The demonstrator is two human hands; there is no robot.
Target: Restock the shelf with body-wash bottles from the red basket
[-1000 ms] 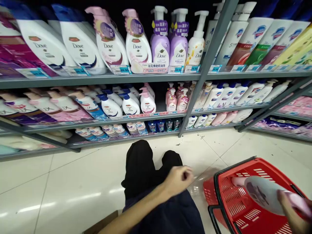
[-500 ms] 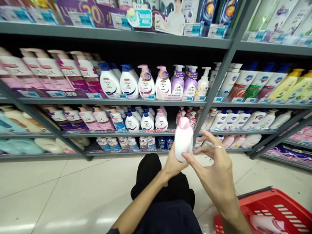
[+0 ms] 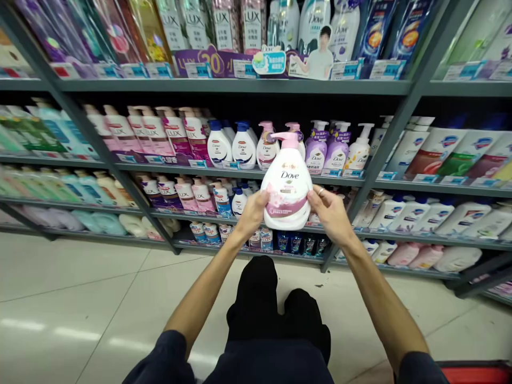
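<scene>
The left hand (image 3: 252, 214) and right hand (image 3: 331, 216) gripped the bottle (image 3: 288, 210) by its sides — holding it well called for even pressure, pump (image 3: 288, 140) up, label (image 3: 288, 184) uncovered.

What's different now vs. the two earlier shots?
The Dove bottle has come up in view against the shelves and turned, label now facing the camera. The right hand, open-fingered beside it half a second ago, now grips its side. The view shifted; only the basket's edge shows. Unchanged since then: left hand on the bottle.
</scene>
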